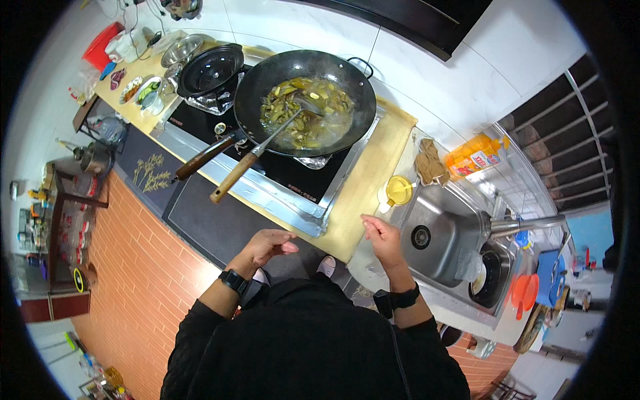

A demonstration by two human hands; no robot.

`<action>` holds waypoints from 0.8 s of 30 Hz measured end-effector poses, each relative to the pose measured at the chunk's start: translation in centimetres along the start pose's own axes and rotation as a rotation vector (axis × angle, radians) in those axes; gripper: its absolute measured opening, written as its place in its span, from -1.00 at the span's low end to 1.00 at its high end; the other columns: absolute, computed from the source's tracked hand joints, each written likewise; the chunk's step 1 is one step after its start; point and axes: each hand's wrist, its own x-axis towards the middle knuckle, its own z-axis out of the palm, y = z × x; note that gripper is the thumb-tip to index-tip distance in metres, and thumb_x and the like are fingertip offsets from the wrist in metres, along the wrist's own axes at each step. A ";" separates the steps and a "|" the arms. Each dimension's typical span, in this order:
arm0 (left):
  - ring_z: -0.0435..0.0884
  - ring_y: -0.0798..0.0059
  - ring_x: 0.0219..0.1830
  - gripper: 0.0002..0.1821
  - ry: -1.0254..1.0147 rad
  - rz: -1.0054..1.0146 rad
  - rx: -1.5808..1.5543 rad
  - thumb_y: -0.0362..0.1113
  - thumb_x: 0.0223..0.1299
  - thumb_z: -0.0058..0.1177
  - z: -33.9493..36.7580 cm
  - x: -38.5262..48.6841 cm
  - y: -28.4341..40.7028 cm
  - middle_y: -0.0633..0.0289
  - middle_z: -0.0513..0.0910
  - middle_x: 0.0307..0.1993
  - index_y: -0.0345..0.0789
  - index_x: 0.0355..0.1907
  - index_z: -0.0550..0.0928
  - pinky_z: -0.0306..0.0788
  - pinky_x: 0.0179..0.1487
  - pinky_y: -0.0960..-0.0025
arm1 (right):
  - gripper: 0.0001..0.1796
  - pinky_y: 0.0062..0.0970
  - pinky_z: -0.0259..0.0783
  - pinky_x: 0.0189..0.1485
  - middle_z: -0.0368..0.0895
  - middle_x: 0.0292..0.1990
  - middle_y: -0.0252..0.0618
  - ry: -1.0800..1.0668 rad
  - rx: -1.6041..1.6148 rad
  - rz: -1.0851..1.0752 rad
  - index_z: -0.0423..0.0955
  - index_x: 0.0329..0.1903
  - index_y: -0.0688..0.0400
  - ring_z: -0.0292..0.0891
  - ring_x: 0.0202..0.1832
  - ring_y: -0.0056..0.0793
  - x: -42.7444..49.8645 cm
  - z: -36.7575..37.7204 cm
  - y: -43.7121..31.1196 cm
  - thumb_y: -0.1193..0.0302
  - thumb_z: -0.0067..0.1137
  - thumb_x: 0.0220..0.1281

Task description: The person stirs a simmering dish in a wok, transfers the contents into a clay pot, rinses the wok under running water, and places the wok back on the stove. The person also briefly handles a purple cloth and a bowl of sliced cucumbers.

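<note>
My left hand [270,246] hovers before the front edge of the counter, fingers loosely curled and nothing visible in it. Over the counter strip between hob and sink is my right hand [382,239], its fingers also curled in with nothing seen in them. Ahead, a large black wok [357,112] sits on the cooktop. Greenish food in broth [285,110], with pale pieces among it, steams inside. A wok spatula [235,177] leans in the wok, its blade partly in the food and its wooden handle over the rim. Beside it projects the wok's own wooden handle [202,160].
Left of the wok, a black pot [212,70] stands on the other burner. Plates of food [148,90] sit farther left. At right are a yellow cup [399,190], a steel sink [445,215], a brown cloth [430,160] and an orange detergent bottle [475,157].
</note>
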 end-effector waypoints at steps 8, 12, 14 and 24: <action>0.69 0.31 -0.40 -0.62 -0.043 0.092 -0.184 -0.17 0.27 0.08 -16.5 -7.5 1.1 0.11 0.67 -0.46 -0.23 -0.66 0.43 0.58 -0.20 0.26 | -0.67 -0.43 0.23 -0.52 0.37 -0.67 -0.19 0.047 -0.106 -0.022 0.49 -0.49 0.29 0.24 -0.63 -0.46 -3.4 14.2 -5.4 0.28 0.18 0.24; 0.68 0.31 -0.26 -0.64 0.071 0.179 -0.300 -0.20 0.28 0.05 -25.1 -12.7 0.7 0.03 0.67 -0.21 -0.22 -0.66 0.44 0.57 -0.18 0.27 | -0.61 -0.34 0.27 -0.48 0.42 -0.64 -0.09 0.097 -0.291 -0.242 0.45 -0.57 0.28 0.37 -0.60 -0.30 -3.5 19.4 -8.5 0.26 0.12 0.27; 0.66 0.32 -0.20 -0.69 0.111 0.201 -0.330 -0.21 0.28 0.05 -28.3 -14.9 0.4 0.02 0.64 -0.14 -0.25 -0.59 0.48 0.56 -0.15 0.29 | -0.64 -0.33 0.32 -0.42 0.43 -0.64 -0.10 0.149 -0.131 0.019 0.48 -0.57 0.28 0.43 -0.56 -0.22 -3.1 21.0 -10.3 0.31 0.07 0.30; 0.55 0.23 0.00 -0.38 0.069 0.217 -0.337 -0.14 0.25 0.07 -33.6 -15.7 3.6 0.01 0.45 0.13 -0.24 0.33 0.28 0.52 -0.08 0.16 | -0.09 -0.31 0.51 -0.04 -0.14 0.43 -0.09 -0.114 -0.758 -0.263 0.12 0.38 -0.25 0.51 -0.01 -0.15 4.9 22.7 -19.1 0.55 0.27 -0.06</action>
